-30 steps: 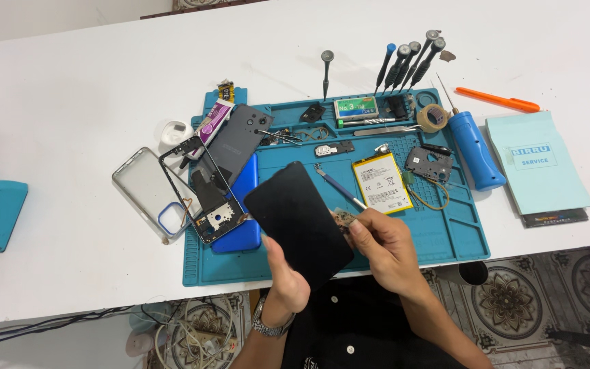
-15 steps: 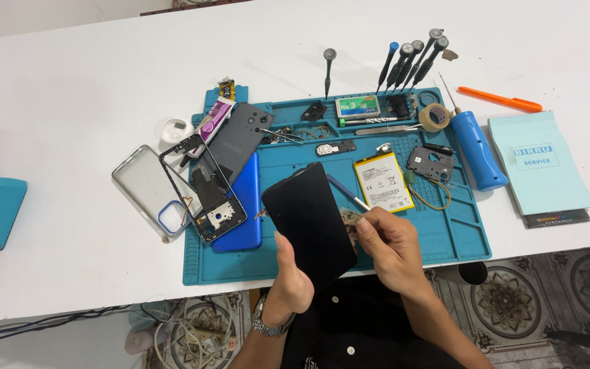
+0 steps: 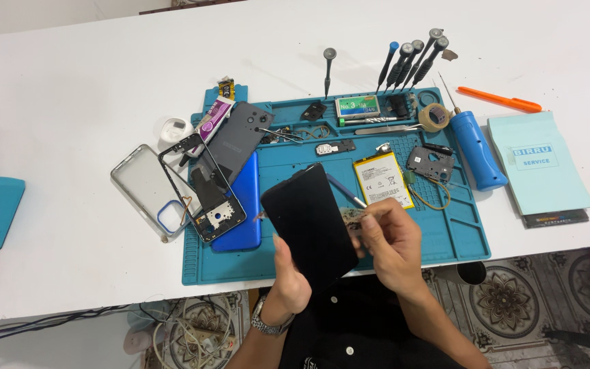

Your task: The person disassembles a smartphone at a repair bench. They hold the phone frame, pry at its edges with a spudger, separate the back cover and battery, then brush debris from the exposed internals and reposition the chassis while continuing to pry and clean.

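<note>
Now both hands hold a phone screen.
Left hand (image 3: 293,277) grips the thin, breakable black screen (image 3: 312,225) by its near edge; right hand (image 3: 387,239) pinches a small part (image 3: 352,219) beside it.

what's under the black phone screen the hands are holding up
Below the black screen shows the teal work mat, with the left hand gripping its lower edge and the right hand at its side. The mat directly beneath it is covered.
</note>
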Demonstrator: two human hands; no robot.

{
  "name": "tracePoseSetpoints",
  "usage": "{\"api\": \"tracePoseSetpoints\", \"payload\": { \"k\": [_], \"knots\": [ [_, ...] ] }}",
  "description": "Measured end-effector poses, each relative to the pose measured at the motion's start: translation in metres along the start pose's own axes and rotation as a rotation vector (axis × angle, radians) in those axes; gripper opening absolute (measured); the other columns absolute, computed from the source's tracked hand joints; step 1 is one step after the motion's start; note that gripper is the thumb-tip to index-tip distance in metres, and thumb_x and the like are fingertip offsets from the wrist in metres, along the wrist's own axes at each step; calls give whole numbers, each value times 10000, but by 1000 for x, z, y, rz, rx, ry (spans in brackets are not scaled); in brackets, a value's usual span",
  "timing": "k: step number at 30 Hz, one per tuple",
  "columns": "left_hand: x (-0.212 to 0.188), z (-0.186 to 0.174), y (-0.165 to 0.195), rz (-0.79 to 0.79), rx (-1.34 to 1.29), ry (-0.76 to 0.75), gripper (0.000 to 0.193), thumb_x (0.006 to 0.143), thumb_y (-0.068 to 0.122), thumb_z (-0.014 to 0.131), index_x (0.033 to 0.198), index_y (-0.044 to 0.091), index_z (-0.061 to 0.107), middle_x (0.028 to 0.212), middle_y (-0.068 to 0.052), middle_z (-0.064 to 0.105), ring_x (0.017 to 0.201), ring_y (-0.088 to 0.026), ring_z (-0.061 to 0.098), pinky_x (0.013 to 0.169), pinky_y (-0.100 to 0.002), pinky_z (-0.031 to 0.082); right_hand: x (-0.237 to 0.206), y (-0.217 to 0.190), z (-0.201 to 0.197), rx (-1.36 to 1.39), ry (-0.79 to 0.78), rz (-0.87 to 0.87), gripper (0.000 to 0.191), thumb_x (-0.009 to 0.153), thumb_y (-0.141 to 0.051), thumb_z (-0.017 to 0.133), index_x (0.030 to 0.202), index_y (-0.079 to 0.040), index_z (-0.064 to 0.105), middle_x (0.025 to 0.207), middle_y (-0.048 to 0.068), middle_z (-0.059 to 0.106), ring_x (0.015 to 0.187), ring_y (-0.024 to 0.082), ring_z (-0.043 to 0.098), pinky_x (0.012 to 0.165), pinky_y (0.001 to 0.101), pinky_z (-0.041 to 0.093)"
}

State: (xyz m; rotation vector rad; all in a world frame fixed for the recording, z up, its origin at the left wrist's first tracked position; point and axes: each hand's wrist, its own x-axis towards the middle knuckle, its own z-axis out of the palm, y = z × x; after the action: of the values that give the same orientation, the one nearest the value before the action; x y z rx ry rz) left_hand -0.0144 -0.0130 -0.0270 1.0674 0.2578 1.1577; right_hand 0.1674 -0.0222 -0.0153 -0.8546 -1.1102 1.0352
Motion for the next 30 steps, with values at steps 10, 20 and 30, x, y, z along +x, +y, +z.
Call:
{"api": "tracePoseSetpoints", "payload": {
  "k": [10,20,30],
  "knots": [
    [8,13,11,-30,82,141,795,1082,588,166,1300,-48,590,1219,-157,684,1155,-246,662,1046,-392,537,-1,1,-1,0,-47,-7,108,1042,-74,572,942,-35,568,724,4,563,630,66,531,557,241,477],
    [12,16,17,-15,148,46,840,1084,636,165,1228,-52,625,1094,-160,717,1026,-256,706,940,-395,589,0,0,-3,-31,-63,20,159,1059,-97,559,922,-24,591,654,-22,504,601,60,516,544,246,473],
    [10,15,16,-111,57,28,820,1064,636,145,1226,-20,610,1082,-140,712,1008,-247,707,924,-399,605,-2,1,-5,-76,-52,-10,196,1061,-140,576,1016,30,663,677,15,573,599,86,606,479,234,493]
  ]
}}
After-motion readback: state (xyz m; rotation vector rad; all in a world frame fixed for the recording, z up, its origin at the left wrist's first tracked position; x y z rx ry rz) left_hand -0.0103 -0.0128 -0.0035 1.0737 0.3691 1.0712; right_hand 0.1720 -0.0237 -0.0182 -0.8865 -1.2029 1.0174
